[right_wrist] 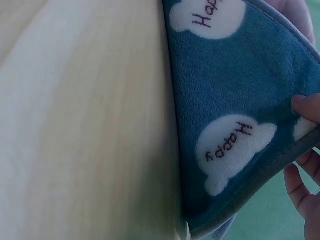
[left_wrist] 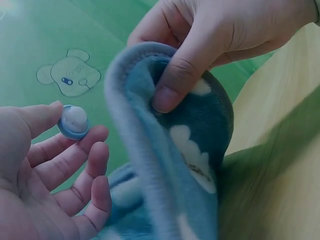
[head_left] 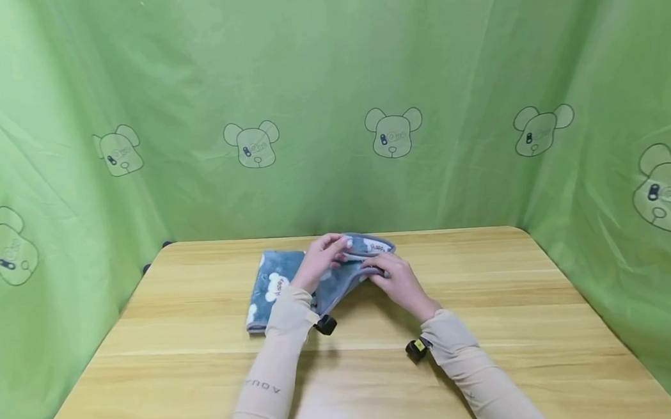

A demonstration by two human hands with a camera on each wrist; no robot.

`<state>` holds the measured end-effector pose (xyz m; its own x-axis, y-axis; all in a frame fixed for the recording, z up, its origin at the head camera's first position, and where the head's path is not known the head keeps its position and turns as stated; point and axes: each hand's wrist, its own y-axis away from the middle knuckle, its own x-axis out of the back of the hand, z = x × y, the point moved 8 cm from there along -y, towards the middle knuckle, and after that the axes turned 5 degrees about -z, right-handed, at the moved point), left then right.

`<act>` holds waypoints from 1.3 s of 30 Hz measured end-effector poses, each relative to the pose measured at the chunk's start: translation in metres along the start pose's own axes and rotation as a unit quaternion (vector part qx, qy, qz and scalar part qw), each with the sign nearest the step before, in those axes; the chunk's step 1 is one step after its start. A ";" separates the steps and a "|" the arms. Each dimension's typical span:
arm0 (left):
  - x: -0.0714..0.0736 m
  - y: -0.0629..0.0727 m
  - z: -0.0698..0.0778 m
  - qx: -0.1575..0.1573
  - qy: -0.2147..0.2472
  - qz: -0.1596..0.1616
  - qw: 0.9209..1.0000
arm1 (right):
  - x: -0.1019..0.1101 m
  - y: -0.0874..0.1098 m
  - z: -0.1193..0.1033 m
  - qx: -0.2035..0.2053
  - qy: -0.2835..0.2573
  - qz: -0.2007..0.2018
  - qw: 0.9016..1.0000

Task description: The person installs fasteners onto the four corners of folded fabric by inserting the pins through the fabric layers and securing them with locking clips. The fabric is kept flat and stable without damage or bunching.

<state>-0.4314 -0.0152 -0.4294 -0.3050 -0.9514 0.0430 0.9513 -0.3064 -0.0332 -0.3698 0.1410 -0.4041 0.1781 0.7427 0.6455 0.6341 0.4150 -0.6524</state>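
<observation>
A blue plush cloth [head_left: 272, 271] with white bear-head prints reading "Happy" lies folded on the table, its right part lifted and opened. My right hand [head_left: 396, 279] pinches the lifted grey-bound edge, with the thumb [left_wrist: 167, 97] on the inner face in the left wrist view. Beside that edge, my left hand [head_left: 320, 262] holds a small round button-like piece [left_wrist: 75, 121], white and domed with a blue rim, between thumb and fingers. It is apart from the cloth. The right wrist view shows the lifted cloth [right_wrist: 230, 75] up close.
The cloth lies towards the back of a wood-grain table [head_left: 178, 373]. Green curtains [head_left: 322, 184] with bear-head outlines hang behind and at both sides. Small black cameras [head_left: 326, 325] sit at the wrists, over beige sleeves [head_left: 271, 386].
</observation>
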 end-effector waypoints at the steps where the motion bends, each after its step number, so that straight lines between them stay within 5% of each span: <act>1: 0.000 -0.001 -0.003 0.006 0.007 0.003 1.000 | 0.000 0.000 0.000 0.000 0.000 -0.001 1.000; 13: -0.010 0.001 -0.019 0.013 0.022 -0.002 1.000 | -0.003 -0.001 -0.004 -0.005 -0.005 -0.009 1.000; 39: -0.021 0.001 -0.020 0.004 -0.002 -0.029 1.000 | 0.001 0.001 -0.002 0.010 0.006 0.001 1.000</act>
<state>-0.4251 0.0035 -0.4498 -0.3603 -0.9315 0.0488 0.9320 -0.3617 -0.0235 -0.3676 0.1411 -0.4029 0.1875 0.7372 0.6492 0.6181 0.4251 -0.6613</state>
